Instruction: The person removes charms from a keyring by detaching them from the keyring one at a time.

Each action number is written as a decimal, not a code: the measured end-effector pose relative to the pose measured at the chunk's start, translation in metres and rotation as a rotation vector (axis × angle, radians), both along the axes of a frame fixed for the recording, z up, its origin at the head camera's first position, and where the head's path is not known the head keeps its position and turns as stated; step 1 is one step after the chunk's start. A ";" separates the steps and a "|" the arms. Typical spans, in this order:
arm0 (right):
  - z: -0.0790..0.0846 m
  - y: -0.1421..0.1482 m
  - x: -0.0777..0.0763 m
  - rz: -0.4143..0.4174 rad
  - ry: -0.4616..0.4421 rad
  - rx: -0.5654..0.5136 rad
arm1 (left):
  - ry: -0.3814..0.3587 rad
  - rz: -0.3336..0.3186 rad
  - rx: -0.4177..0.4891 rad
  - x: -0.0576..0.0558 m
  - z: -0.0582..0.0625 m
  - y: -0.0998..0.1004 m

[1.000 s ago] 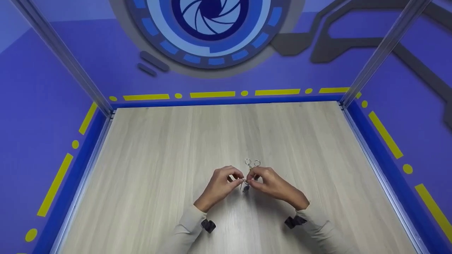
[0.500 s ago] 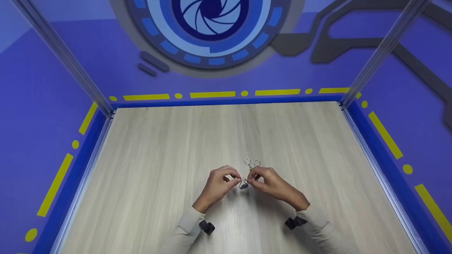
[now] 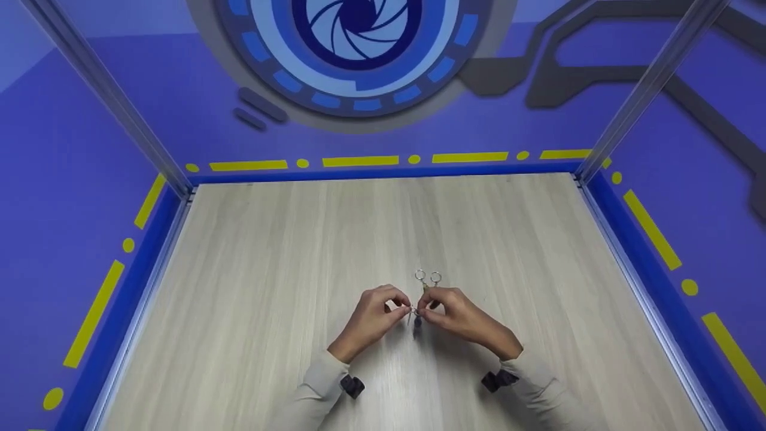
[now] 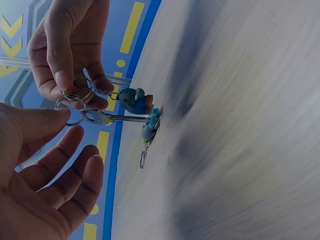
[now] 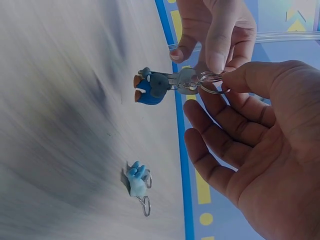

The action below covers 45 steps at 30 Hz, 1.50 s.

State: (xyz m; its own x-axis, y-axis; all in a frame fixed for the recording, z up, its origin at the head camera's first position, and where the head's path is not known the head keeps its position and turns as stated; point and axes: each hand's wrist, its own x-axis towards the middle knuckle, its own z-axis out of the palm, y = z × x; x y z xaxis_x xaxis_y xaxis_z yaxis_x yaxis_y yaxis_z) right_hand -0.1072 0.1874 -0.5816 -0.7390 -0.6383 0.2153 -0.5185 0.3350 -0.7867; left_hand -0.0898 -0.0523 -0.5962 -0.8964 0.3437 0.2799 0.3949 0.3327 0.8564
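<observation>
Between the fingertips of both hands, overlapping metal key rings (image 4: 71, 111) are pinched. My left hand (image 3: 376, 314) grips the ring side by the key (image 4: 100, 117), which hangs shaft down. Opposite it, my right hand (image 3: 458, 310) pinches the ring with thumb and forefinger. A small grey-and-blue figurine charm (image 5: 152, 89) with orange feet hangs on a short chain beside the key. Both hands are held above the table, nearly meeting. The fingers partly hide where the rings cross.
Behind the right hand, a light-blue figurine keychain (image 5: 136, 181) lies on the wooden table (image 3: 287, 251); two metal rings show there, one ring (image 3: 420, 275) at left. Blue printed walls (image 3: 149, 96) with metal corner posts enclose the table's back and sides.
My left hand drew slightly left, then came back right toward the right hand. The hanging charm swung left and then back right. The right hand has barely shifted, and the keychain behind stays put.
</observation>
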 end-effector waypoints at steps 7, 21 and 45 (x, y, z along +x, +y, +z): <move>0.002 0.000 0.000 -0.004 0.029 0.005 | 0.069 -0.007 -0.022 0.000 0.001 -0.001; -0.003 0.002 -0.001 -0.022 0.071 -0.039 | -0.043 0.018 0.055 0.000 -0.001 -0.002; -0.007 0.003 0.000 -0.007 0.086 -0.025 | 0.112 -0.012 -0.012 -0.002 0.004 0.003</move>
